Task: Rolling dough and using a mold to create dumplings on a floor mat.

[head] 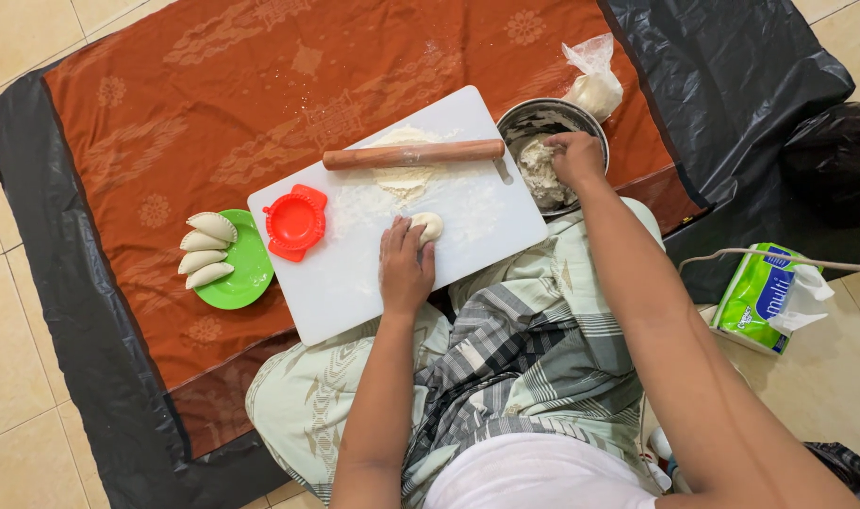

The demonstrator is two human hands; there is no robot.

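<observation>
Overhead view, with the white cutting board [355, 283] as our landmark. We see it lying on an orange patterned cloth [194, 104] spread over black plastic sheeting [732, 66] on the tiled floor.

Left hand [405, 269]: it rests palm down on the board's near half, the fingertips touching a small dough ball [429, 226]; the fingers lie flat, neither spread wide nor clamped round the ball.

Right hand [575, 156]: it reaches into the metal bowl [520, 121] just beyond the board's right corner, its grip closed on the lump of dough [541, 174] inside.

On the board: a wooden rolling pin [413, 155] lies across the far half, over a patch of flour [404, 179]. A red dumpling press [294, 221], opened flat, sits at the left edge.

Left of the board: a green plate [246, 278] carries four folded, crimped dumplings [208, 250].

Beyond the bowl, further from the board: a clear bag of flour [592, 83]. Well to the right of the board, on the floor: a green tissue pack [760, 297].
</observation>
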